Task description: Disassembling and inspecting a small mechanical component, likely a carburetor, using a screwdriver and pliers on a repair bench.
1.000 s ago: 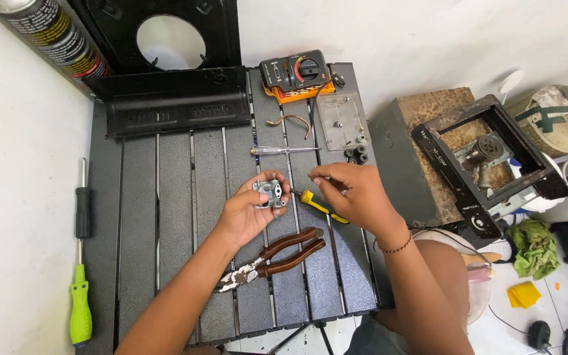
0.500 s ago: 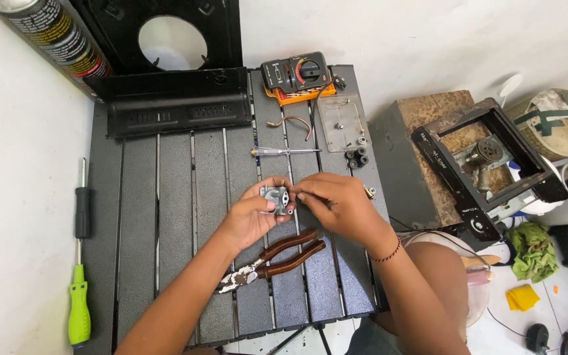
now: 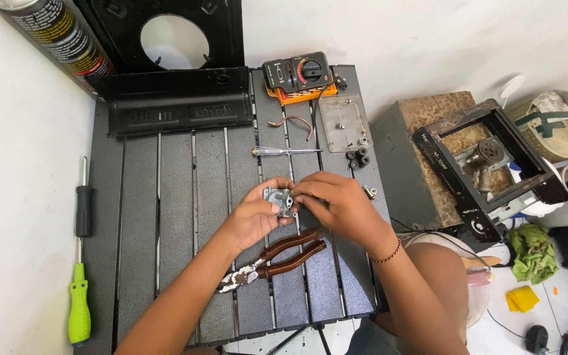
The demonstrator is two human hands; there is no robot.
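Over black slatted table [image 3: 165, 197], both hands' grip [image 3: 297, 204] pinches small metal part [image 3: 279, 199].

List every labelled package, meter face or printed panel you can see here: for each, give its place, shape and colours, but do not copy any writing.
Spray can: top left corner, lying slanted; black cylinder with a yellow and red printed label.
Multimeter: far edge of the black slatted table; black box, round dial, orange base.
Black frame: right, on a brown block; white print along one bar.
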